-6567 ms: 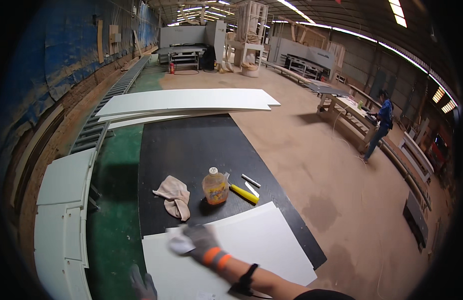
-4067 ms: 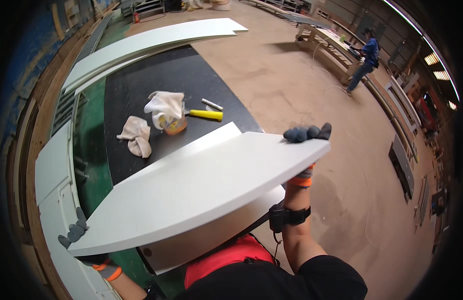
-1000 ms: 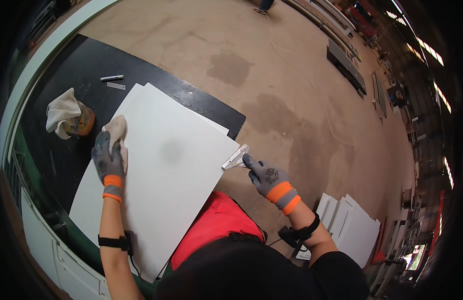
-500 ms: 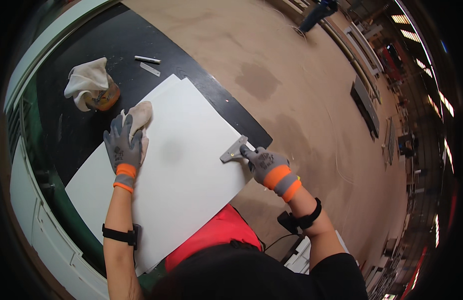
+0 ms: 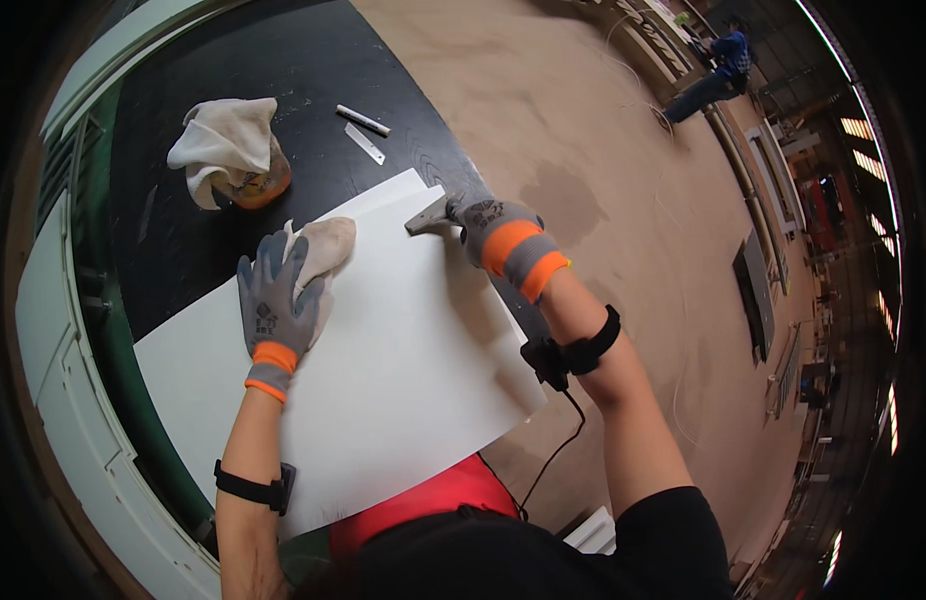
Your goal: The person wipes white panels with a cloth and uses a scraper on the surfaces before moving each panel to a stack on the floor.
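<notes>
My left hand (image 5: 278,300), in a grey and orange work glove, presses on the white sheet (image 5: 383,370) with fingers stretched. A bunched beige cloth (image 5: 329,245) is held between its thumb and forefinger, partly covered by the palm. Gloved the same way, my right hand (image 5: 491,232) is closed round a scraper (image 5: 433,214). The scraper's wide grey metal head lies at the sheet's far right corner; its handle is mostly hidden in the glove. Another white sheet edge shows just beneath the top one.
Beyond the sheets, a black tabletop (image 5: 313,60) carries an orange-brown jar (image 5: 258,185) draped with a white rag (image 5: 228,140), a marker pen (image 5: 363,120) and a flat metal blade (image 5: 365,143). White panels stand at left. A person (image 5: 718,75) is far off at upper right.
My right hand has moved the scraper away from me along the sheet's right side to the far corner. The left hand stays with the cloth. The whole view has shifted, showing more of the distant person.
</notes>
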### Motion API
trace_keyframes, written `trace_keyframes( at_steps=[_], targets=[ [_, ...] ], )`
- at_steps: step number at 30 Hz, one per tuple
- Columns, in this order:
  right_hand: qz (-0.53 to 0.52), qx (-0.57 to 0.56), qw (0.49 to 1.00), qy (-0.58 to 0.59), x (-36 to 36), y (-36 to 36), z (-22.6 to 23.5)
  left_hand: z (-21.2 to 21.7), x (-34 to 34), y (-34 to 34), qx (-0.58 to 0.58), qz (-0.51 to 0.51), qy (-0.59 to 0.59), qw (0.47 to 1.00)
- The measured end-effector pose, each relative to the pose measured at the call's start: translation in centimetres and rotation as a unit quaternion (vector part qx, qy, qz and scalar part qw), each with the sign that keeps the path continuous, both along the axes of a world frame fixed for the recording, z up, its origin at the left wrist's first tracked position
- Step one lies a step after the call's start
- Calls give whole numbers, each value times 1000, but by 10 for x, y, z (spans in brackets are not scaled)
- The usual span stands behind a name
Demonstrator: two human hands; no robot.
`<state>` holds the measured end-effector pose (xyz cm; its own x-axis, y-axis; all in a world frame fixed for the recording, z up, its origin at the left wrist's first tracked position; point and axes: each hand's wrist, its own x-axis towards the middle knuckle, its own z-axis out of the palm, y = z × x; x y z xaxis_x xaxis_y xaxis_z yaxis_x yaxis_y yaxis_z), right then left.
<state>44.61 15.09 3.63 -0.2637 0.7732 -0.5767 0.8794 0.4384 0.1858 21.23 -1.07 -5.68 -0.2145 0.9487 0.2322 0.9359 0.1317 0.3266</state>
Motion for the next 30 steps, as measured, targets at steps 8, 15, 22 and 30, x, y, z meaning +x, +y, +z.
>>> trace_keyframes(
  at_steps=[8,15,22,30],
  targets=[
    [44,-20,999,12,21,-9,11,7,-3,-1,-17,-2,9,1000],
    [177,37,976,118,40,47,-10,1,29,-19,-21,32,-4,999],
    [259,22,956,133,48,66,-9,29,129,-38,-151,-209,9,966],
    [310,21,947,85,47,82,-5,24,160,-26,-136,-242,-11,961]
  ],
)
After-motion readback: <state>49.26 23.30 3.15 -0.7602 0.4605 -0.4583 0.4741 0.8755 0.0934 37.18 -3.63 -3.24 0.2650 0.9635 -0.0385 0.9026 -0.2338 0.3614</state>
